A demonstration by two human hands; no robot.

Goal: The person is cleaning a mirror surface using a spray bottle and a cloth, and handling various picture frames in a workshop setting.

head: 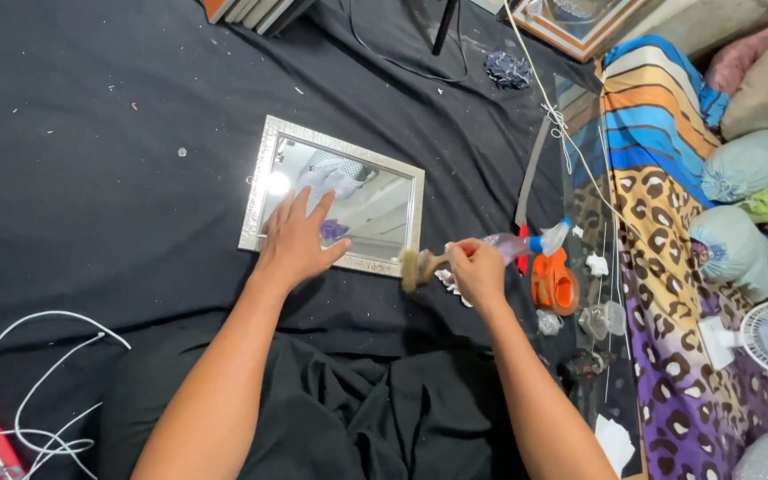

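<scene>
From above, the left hand (295,242) lies flat with fingers spread on the lower left corner of a silver-framed mirror (375,209), which rests on a black cloth (91,160). The right hand (477,271) is closed around a paintbrush (421,265), its bristles touching the mirror's lower right corner. An orange tape dispenser (555,283) sits just beside that hand.

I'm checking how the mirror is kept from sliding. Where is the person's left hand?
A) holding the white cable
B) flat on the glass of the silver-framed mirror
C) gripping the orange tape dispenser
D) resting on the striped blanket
B: the left hand lies palm-down, fingers spread, on the mirror, while the right hand holds a brush at the frame's edge.
</scene>
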